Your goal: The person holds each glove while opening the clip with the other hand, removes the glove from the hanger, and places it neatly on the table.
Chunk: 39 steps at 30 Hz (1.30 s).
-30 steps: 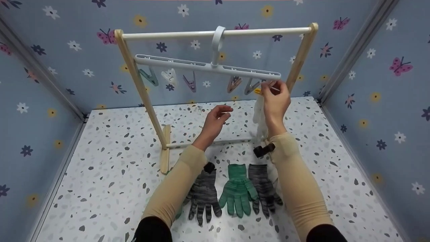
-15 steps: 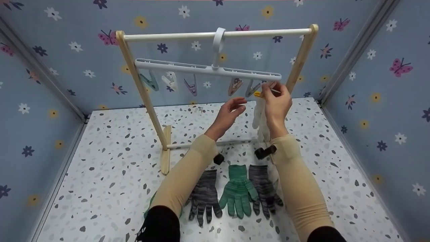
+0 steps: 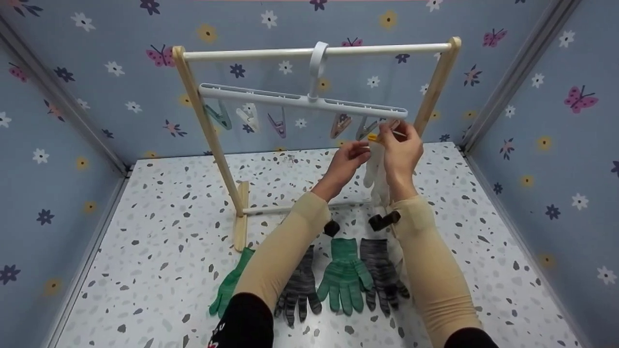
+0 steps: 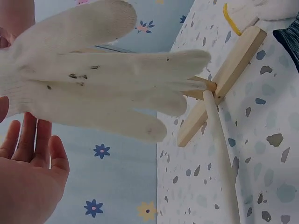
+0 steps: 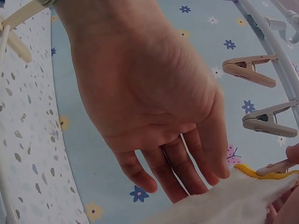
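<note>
A white knitted glove (image 4: 117,88) with a yellow-edged cuff (image 5: 252,172) hangs fingers down at the right end of the white clip hanger (image 3: 271,98). My right hand (image 3: 404,152) pinches a clothes peg (image 5: 279,167) at that end, its jaws over the yellow edge. Mostly hidden in the right wrist view, that hand shows only at the lower right corner. My left hand (image 3: 346,162) is at the glove's left edge, fingers loosely extended. In the left wrist view, the left fingers (image 4: 35,140) lie partly behind the glove.
Several pegs, such as a pink one (image 3: 341,126) and a green one (image 3: 220,117), dangle from the hanger, which tilts down to the right on the wooden rack (image 3: 208,130). Green (image 3: 343,278) and dark grey (image 3: 379,270) gloves lie on the speckled surface (image 3: 159,241).
My left hand has moved right and slightly up, from below the hanger's middle to the hanging glove. The right hand stays at the peg, nearly still.
</note>
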### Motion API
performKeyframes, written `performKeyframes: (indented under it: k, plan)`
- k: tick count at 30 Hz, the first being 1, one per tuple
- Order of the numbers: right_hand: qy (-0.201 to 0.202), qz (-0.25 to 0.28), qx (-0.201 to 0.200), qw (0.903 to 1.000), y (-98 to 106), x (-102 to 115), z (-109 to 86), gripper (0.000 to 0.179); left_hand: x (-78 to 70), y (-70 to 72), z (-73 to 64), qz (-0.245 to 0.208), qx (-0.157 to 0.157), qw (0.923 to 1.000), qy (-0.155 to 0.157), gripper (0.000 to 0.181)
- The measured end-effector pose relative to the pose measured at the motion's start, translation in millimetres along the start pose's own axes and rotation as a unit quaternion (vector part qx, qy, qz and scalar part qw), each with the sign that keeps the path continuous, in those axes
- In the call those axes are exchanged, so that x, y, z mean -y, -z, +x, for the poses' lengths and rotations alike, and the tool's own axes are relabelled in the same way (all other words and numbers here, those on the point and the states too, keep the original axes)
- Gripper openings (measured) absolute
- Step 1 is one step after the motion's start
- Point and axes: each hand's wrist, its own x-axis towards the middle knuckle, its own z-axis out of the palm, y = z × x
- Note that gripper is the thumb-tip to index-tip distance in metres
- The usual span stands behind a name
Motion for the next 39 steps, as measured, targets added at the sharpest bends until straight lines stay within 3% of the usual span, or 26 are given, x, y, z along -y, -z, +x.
performKeyframes:
  k: [10,21,34,39]
  plan:
    - [0.012,0.003,-0.005,0.9999,1.1,0.2,-0.8,0.029,-0.2,-6.8,-0.7,0.026,-0.019,0.9995,-0.009,0.023]
    - [0.013,-0.015,-0.001,0.9998,3.0,2.4,-0.1,0.023,-2.4,-7.7,-0.2,0.019,-0.032,0.9989,0.028,0.022]
    - [0.009,-0.004,-0.006,0.9999,6.2,3.7,0.9,0.02,10.8,6.2,-10.9,0.017,-0.028,0.998,0.054,0.019]
    - [0.021,-0.015,-0.023,0.9994,7.9,4.0,3.4,0.021,18.0,15.0,-18.3,-0.016,-0.033,0.9974,0.061,0.021]
